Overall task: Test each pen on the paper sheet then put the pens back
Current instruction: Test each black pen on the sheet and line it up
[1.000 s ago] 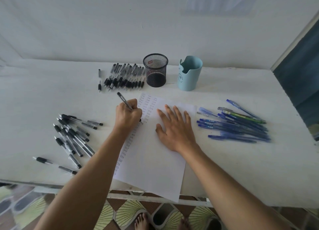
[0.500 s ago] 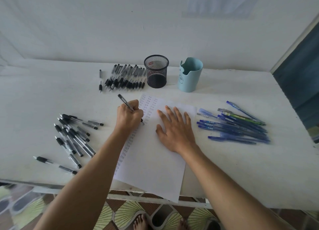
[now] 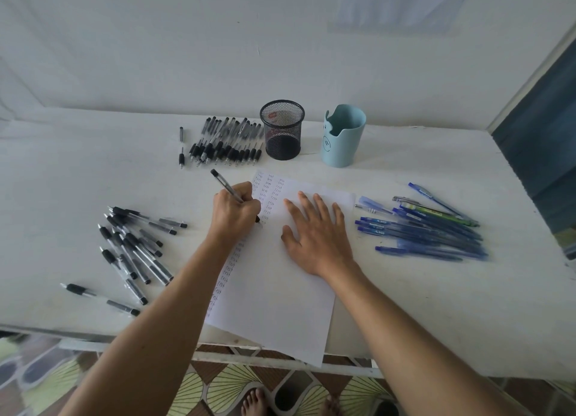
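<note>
One black pen [image 3: 226, 185] in left hand [image 3: 235, 212]

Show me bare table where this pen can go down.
Bare table lies far left, between the back pen row and the left pen pile. More lies front right, beside the paper sheet, nearer than the blue pens. Crowded: back middle, pen row to mesh cup.

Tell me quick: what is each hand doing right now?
Left hand: closed around a black pen, tip on the paper sheet.
Right hand: open, fingers flat on the sheet, holding nothing.
</note>
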The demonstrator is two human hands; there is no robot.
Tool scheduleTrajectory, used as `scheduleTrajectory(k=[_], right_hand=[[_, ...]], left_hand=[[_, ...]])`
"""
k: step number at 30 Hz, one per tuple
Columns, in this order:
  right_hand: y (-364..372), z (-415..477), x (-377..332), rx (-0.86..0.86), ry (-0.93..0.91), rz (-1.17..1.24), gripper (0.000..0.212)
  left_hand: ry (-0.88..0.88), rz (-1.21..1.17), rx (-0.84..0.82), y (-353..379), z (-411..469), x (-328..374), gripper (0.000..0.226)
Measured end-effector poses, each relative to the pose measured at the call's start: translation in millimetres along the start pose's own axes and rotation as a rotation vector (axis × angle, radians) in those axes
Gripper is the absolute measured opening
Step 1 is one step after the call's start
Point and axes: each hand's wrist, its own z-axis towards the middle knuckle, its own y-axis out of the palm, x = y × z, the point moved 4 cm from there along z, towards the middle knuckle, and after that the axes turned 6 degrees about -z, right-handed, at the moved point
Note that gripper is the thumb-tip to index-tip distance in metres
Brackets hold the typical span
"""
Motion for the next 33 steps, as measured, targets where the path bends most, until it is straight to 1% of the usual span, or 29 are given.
scheduleTrajectory(k=[3,7,9,10,11,14,18,19,22,23,24,26,28,31,33], right_hand=[[0,0,1,0.000,-0.003,-0.003,0.063],[-1,-1,1,-0.004,-0.004,0.011,0.061],[-2,-2,1,-0.006,-0.002,0.014,0.063],[-3,-2,0,-0.007,0.000,0.010,0.066],[-3,-2,0,-0.007,0.001,0.007,0.070],[-3,-2,0,-0.009,0.004,0.010,0.070],[-2,-2,1,0.001,0.005,0.019,0.061],[-2,-2,1,0.005,0.006,0.024,0.060],[-2,-2,0,0.005,0.005,0.026,0.060],[-3,-2,0,0.002,0.004,0.028,0.060],[-3,-2,0,0.002,0.003,0.031,0.060],[-3,-2,0,0.003,0.004,0.030,0.060],[-3,-2,0,0.006,0.004,0.026,0.060],[-3,-2,0,0.015,0.005,0.027,0.060],[-3,-2,0,0.022,0.006,0.024,0.060]], left_hand=[[-0.017,-0.024,0.002,0,0,-1,0.026],[-0.074,-0.261,0.010,-4,3,-3,0.017],[-0.126,-0.289,0.028,-8,7,-8,0.048],[-0.146,-0.269,0.032,-9,10,-11,0.059],[-0.150,-0.263,0.028,-9,10,-11,0.062],[-0.148,-0.291,0.024,-9,11,-9,0.051],[-0.123,-0.351,0.036,-10,11,-5,0.039],[-0.126,-0.367,0.048,-11,9,-3,0.039],[-0.146,-0.439,0.101,-13,5,1,0.057],[-0.155,-0.486,0.120,-14,4,1,0.058],[-0.156,-0.550,0.135,-14,3,1,0.054],[-0.123,-0.662,0.125,-13,3,1,0.036],[-0.082,-0.637,0.093,-10,3,1,0.021],[-0.074,-0.459,0.025,-5,0,4,0.022],[-0.064,-0.339,-0.028,-1,-4,7,0.018]])
